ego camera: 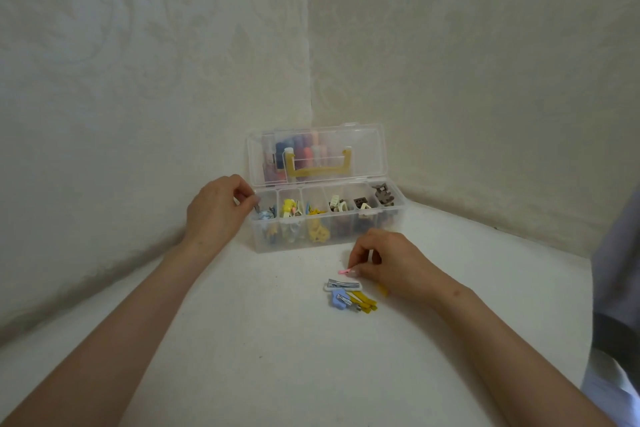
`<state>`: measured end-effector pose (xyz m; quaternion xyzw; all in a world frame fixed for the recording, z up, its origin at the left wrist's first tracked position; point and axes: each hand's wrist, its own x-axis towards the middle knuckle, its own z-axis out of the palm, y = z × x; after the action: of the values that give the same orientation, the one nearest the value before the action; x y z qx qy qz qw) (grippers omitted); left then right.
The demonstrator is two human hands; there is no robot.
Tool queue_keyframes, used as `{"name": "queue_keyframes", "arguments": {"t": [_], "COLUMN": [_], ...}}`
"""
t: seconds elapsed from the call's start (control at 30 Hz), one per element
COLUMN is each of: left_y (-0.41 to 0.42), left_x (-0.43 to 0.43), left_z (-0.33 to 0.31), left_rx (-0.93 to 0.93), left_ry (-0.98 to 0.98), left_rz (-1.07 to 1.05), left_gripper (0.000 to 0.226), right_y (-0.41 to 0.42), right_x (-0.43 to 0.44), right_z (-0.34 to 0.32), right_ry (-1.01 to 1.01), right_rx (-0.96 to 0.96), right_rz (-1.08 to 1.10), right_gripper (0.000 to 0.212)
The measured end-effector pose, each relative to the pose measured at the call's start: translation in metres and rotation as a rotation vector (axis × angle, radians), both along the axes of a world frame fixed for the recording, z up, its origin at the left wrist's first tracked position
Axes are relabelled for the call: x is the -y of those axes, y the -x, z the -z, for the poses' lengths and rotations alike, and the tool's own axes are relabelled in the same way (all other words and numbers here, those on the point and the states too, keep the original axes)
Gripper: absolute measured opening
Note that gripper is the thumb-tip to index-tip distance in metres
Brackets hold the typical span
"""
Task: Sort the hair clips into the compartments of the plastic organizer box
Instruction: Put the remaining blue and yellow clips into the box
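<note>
Near organizer box (346,236), right hand (393,262) pinches pink clip (344,271).

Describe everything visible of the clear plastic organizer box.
The organizer box is clear plastic, long, divided into a row of compartments holding blue, yellow, cream and brown clips. Its hinged lid stands open against the wall corner, with a yellow handle on it. The box sits on the white surface; curled fingers of the left hand are at its left-end rim.
</note>
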<state>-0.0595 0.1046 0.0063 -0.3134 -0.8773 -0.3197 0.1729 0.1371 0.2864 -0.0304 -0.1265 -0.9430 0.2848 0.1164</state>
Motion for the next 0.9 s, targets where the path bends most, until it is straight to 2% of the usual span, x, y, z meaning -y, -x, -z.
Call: {"name": "queue_keyframes", "arguments": {"t": [0.13,0.3,0.43,0.53,0.6,0.7,0.83,0.9], "left_y": [0.000,-0.002,-0.020,-0.045,-0.060,-0.076,-0.080,-0.077], "left_x": [-0.001,-0.004,-0.009,-0.017,-0.023,-0.032,-0.035,-0.034], "left_z": [0.001,-0.005,-0.016,-0.017,-0.012,0.001,0.007,0.004], "left_rx": [0.023,0.013,0.028,0.095,0.149,0.123,0.072,0.059], "left_ry": [0.045,0.050,0.002,-0.018,0.029,0.125,0.080,0.043], "left_rz": [0.051,0.083,0.232,0.400,0.518,0.642,0.635,0.605], "left_gripper": [0.010,0.024,0.011,0.008,0.009,0.018,0.005,0.006], "right_y": [-0.001,-0.001,0.000,0.001,-0.001,-0.003,-0.003,-0.003], "right_x": [0.000,0.001,0.000,0.002,0.005,0.008,0.009,0.009], "right_z": [0.000,-0.003,-0.004,-0.006,-0.009,-0.014,-0.015,-0.014], "right_ry": [0.028,0.054,0.105,0.263,0.389,0.481,0.498,0.478], "right_rx": [-0.041,-0.101,-0.196,-0.280,-0.319,-0.331,-0.326,-0.313], "right_rz": [0.031,0.076,0.108,0.092,0.064,0.023,0.013,0.010], "right_gripper": [0.021,0.006,0.010,0.010,0.011,0.004,0.007,0.003]}}
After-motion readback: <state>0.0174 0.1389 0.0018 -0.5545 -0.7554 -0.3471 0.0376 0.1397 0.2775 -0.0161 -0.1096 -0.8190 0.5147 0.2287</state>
